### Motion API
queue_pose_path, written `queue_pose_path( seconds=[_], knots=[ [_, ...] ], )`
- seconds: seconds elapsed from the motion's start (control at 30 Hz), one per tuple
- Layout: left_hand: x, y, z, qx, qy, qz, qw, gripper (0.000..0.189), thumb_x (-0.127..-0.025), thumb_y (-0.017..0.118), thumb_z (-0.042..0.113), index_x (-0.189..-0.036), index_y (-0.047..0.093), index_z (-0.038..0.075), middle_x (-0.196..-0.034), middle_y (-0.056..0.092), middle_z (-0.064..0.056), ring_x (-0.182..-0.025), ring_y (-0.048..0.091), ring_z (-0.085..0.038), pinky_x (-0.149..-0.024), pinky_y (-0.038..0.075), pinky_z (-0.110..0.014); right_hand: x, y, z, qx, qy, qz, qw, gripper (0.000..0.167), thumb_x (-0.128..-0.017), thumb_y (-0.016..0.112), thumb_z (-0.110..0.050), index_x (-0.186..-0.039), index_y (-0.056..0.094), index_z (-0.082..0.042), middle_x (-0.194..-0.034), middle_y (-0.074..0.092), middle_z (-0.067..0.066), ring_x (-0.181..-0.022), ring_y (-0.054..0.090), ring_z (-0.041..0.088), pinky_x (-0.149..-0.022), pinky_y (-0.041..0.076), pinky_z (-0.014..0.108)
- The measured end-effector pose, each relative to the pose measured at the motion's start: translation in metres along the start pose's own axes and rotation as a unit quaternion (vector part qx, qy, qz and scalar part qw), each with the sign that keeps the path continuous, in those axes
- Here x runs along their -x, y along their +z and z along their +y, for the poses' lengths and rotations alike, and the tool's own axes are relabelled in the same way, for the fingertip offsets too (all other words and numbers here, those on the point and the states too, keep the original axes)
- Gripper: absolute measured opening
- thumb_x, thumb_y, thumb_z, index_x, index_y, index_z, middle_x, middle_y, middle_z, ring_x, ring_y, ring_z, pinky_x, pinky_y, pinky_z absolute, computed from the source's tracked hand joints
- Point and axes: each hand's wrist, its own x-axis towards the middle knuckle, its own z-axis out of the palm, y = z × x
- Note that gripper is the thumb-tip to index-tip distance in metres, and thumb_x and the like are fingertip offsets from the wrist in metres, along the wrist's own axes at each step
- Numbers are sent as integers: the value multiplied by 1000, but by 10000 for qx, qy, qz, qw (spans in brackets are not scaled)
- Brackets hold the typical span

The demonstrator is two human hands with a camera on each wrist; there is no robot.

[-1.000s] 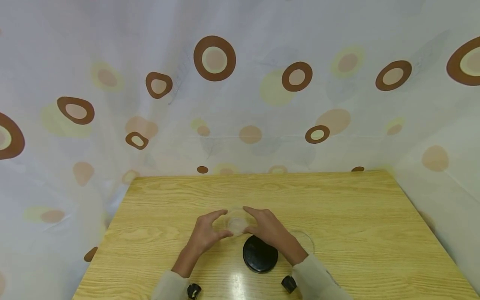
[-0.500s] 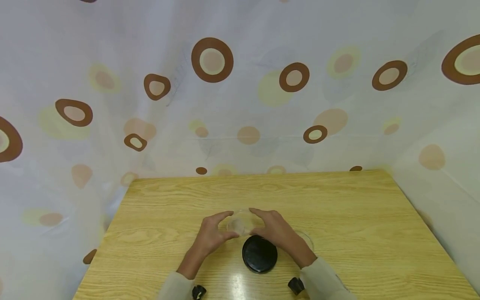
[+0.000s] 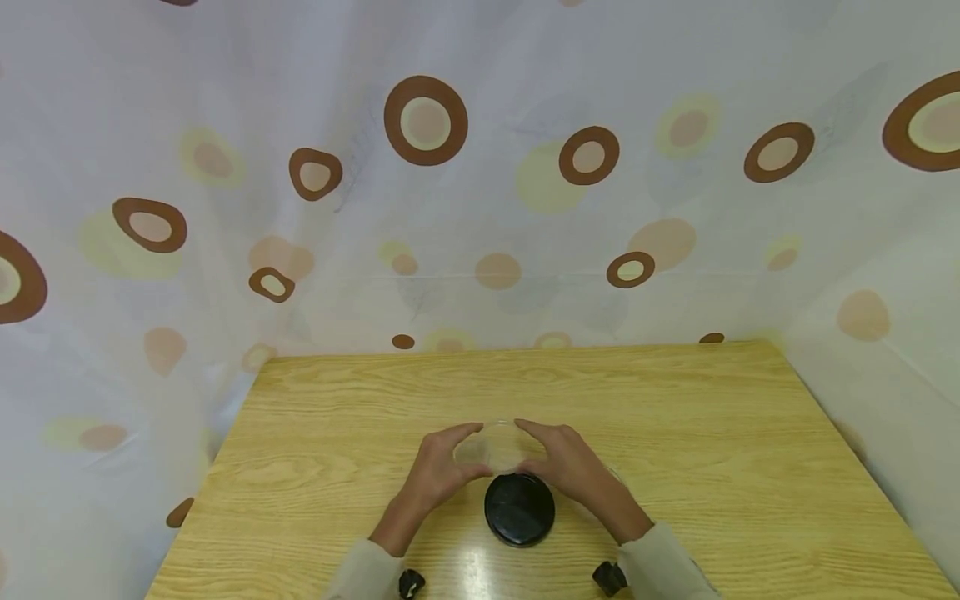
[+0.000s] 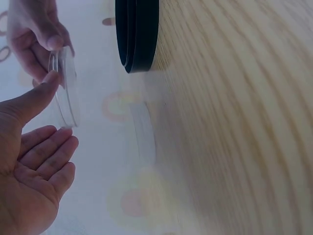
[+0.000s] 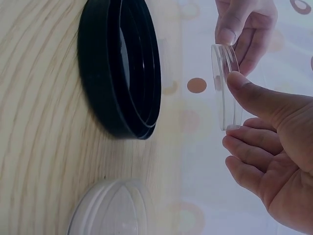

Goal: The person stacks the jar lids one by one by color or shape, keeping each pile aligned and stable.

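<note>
Between my two hands is a clear round shallow dish (image 3: 504, 448) with a ridged rim, raised off the table and tipped on edge in the wrist views. My left hand (image 3: 441, 465) pinches its left side with thumb and fingertips. On the opposite side, my right hand (image 3: 564, 458) grips the rim the same way. A black round lidlike piece (image 3: 520, 510) with an inner ring lies on the table just nearer to me. A second clear shallow piece (image 4: 144, 134) rests on the table beyond the left hand, partly covered by it in the head view.
Another clear round dish (image 5: 115, 210) sits on the table to the right, mostly hidden behind my right forearm in the head view. The wooden table (image 3: 675, 417) meets a patterned curtain (image 3: 498, 167) at its back. Black wrist devices (image 3: 609, 577) show by both sleeves.
Both hands have shifted right together, carrying the clear dish from over the second clear piece to just behind the black one. The black piece has stayed put.
</note>
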Motion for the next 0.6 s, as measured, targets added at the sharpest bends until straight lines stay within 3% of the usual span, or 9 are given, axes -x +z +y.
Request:
queue_pose_path(
  seconds=[0.17, 0.6],
  knots=[
    [-2, 4, 3, -22, 143, -1, 9999, 58, -71, 83, 24, -121, 63, 3, -120, 66, -13, -111, 64, -28, -91, 53, -42, 5, -4, 4, 35, 20, 35, 10000, 63, -78, 76, -25, -133, 54, -5, -125, 63, 15, -111, 63, 31, -90, 53, 45],
    [-11, 16, 12, -116, 117, -186, 9997, 58, -73, 81, 28, -123, 62, 4, -122, 66, -11, -113, 63, -26, -92, 53, -40, 16, -14, 16, 56, -53, 160, 9998, 63, -78, 76, -25, -133, 54, -3, -127, 61, 16, -111, 62, 33, -89, 53, 46]
  ],
)
